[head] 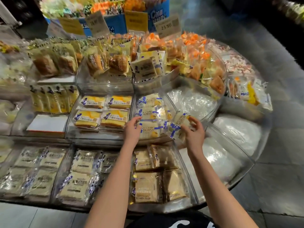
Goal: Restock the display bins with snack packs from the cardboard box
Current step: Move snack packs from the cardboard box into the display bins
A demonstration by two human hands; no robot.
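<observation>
A clear acrylic bin (166,140) in the middle tier holds several white snack packs (150,111) with blue print. My left hand (132,129) lies on the left side of that stack, fingers extended and touching the packs. My right hand (193,133) grips one more of these packs (180,123), held tilted at the bin's right edge, thumb on top. The cardboard box is not in view.
Left of this bin lie yellow cake packs (102,112). The lower tier holds pale bread packs (151,175). Curved bins at right hold white plastic filling (192,99). Orange snacks (194,45) and price cards (167,27) stand behind. Grey floor lies to the right.
</observation>
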